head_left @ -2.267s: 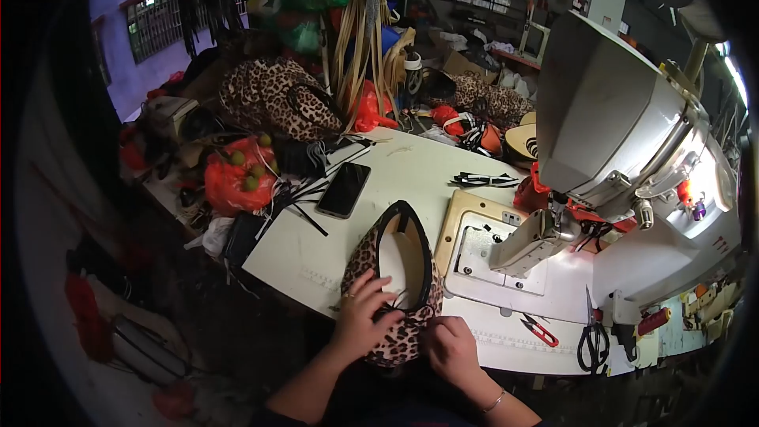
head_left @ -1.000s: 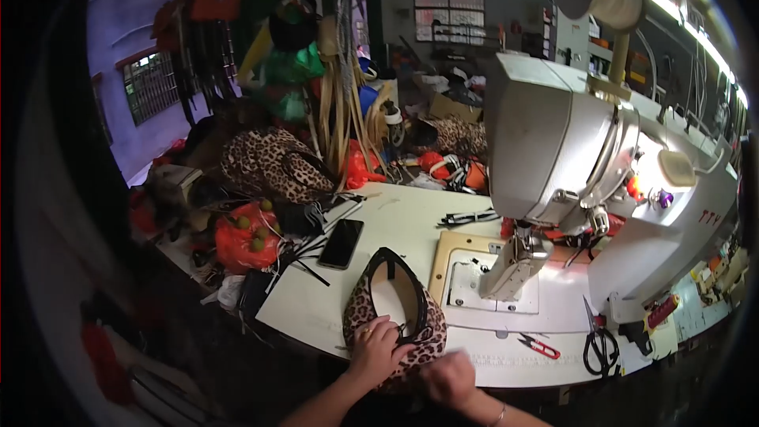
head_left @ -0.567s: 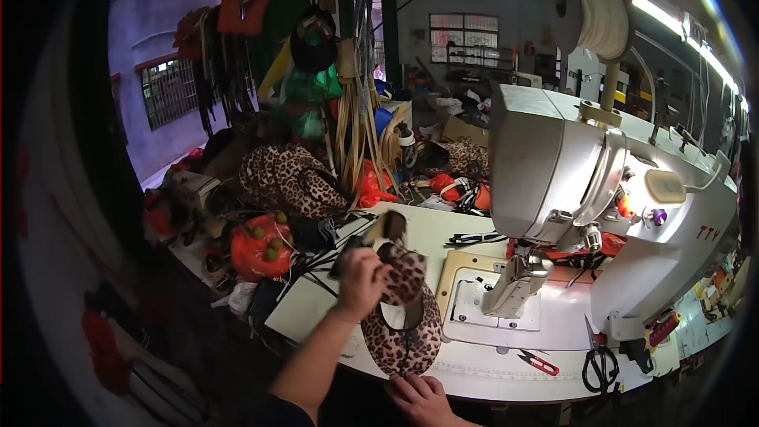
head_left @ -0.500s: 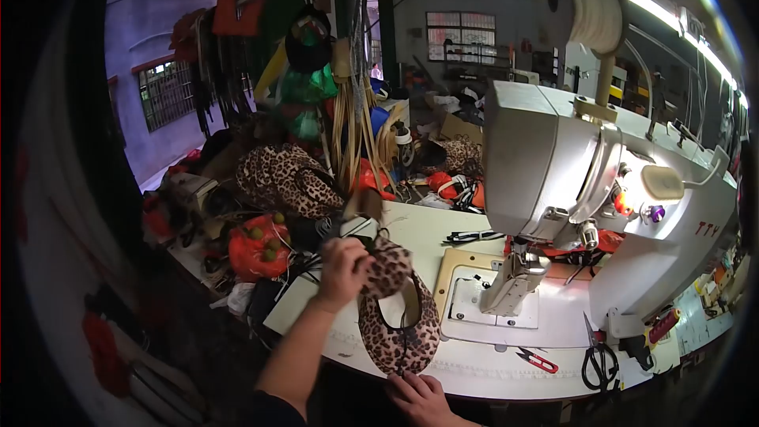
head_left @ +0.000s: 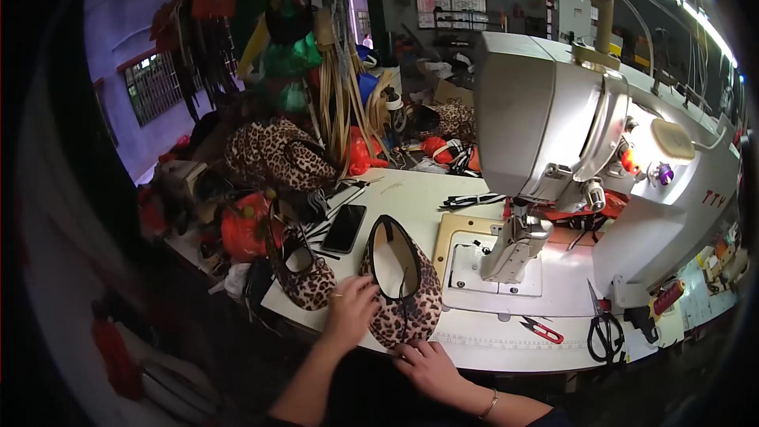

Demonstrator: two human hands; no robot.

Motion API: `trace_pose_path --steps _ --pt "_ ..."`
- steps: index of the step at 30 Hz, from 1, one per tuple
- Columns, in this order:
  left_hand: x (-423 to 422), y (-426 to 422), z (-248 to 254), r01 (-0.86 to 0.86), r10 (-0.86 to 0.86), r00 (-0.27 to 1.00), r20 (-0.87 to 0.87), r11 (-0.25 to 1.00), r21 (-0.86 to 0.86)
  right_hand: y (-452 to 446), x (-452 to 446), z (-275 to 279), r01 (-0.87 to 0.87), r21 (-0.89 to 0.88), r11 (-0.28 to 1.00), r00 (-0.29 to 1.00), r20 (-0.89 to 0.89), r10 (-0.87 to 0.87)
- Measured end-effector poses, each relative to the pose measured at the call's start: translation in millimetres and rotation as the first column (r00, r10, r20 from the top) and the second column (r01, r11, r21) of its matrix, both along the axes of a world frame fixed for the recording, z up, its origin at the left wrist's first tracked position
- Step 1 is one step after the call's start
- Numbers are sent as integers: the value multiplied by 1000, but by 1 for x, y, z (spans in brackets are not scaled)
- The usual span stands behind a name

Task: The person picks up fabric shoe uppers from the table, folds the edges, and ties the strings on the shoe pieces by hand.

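Note:
A leopard-print shoe upper point(head_left: 411, 320) with a dark-edged opening and a pale inside lies at the table's front. At its left side, my left hand point(head_left: 352, 315) has its fingers slightly apart and near the rim, with nothing visible held. My right hand point(head_left: 429, 369) grips the rounded lower end of this upper with bent fingers. A second leopard-print upper point(head_left: 310, 288) rests to the left, beyond my left hand, partly over the table's left edge. The two uppers are apart.
A phone point(head_left: 344, 228) lies behind the uppers. The sewing machine point(head_left: 522, 126) stands at the right, with red snips point(head_left: 542, 330) and black scissors point(head_left: 606, 338) before it. A red bag point(head_left: 243, 229) and black strips point(head_left: 474, 202) are farther back.
My left hand has come down from the raised second upper, which now lies at the left, and is beside the first upper. My right hand stays at the first upper's lower end.

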State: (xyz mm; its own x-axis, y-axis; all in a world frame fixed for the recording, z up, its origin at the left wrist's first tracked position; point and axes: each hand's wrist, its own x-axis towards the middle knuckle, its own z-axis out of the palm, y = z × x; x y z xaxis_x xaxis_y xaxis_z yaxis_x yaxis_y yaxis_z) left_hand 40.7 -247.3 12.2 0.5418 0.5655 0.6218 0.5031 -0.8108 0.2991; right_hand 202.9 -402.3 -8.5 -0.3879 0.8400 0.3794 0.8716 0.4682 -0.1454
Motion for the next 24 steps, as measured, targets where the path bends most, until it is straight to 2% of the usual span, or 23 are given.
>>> trace_pose_path --steps 2,3,5,6,7,8,10,11,12,14,15,17,18,20,22,24 --pt "25 -6 -25 81 -86 996 -33 988 -130 1 1 1 -7 34 999 997 76 5" --pt "30 -15 -25 81 -85 996 -22 988 -134 -1 4 -3 -9 29 1000 996 86 6" --pt "36 -31 -21 67 -78 994 -81 989 -130 -5 16 -5 -128 -53 990 953 -284 108" --pt "35 -31 -23 46 -56 996 -69 990 -134 -9 20 -2 -149 -59 987 953 -273 128" --pt "31 -31 -26 107 -113 993 -28 982 -156 -16 25 3 -107 -104 989 833 -553 33" --pt "26 -34 -27 162 -163 987 11 971 -174 -19 28 8 -85 -168 982 628 -774 -78" --pt "23 -38 -26 181 -180 983 23 967 -177 -10 34 9 5 -321 947 211 -925 -315" --pt "22 -38 -27 176 -174 984 29 967 -183 -4 35 17 -30 -301 953 0 -954 -301" --pt "21 -38 -28 178 -175 984 34 966 -188 8 37 13 -105 -229 968 -158 -957 -244" --pt "20 -37 -26 184 -180 983 35 961 -208 15 35 15 -162 -162 974 -367 -906 -211" --pt "22 -33 -23 209 -203 978 52 952 -222 17 35 14 -158 -148 976 -379 -904 -198" --pt "24 -29 -24 198 -192 980 49 952 -235 24 39 11 -300 -120 946 -555 -785 -276" --pt "24 -27 -25 184 -175 983 57 948 -261 26 45 8 -281 -105 954 -566 -785 -253" --pt "27 -28 -24 195 -192 981 39 949 -248 28 62 2 -305 -49 951 -751 -602 -272" --pt "29 -33 -24 111 -106 994 32 969 -221 22 77 2 -228 -128 965 -796 -546 -261" --pt "30 -35 -22 137 -122 990 75 959 -246 5 84 13 -169 -256 952 -733 -613 -295"
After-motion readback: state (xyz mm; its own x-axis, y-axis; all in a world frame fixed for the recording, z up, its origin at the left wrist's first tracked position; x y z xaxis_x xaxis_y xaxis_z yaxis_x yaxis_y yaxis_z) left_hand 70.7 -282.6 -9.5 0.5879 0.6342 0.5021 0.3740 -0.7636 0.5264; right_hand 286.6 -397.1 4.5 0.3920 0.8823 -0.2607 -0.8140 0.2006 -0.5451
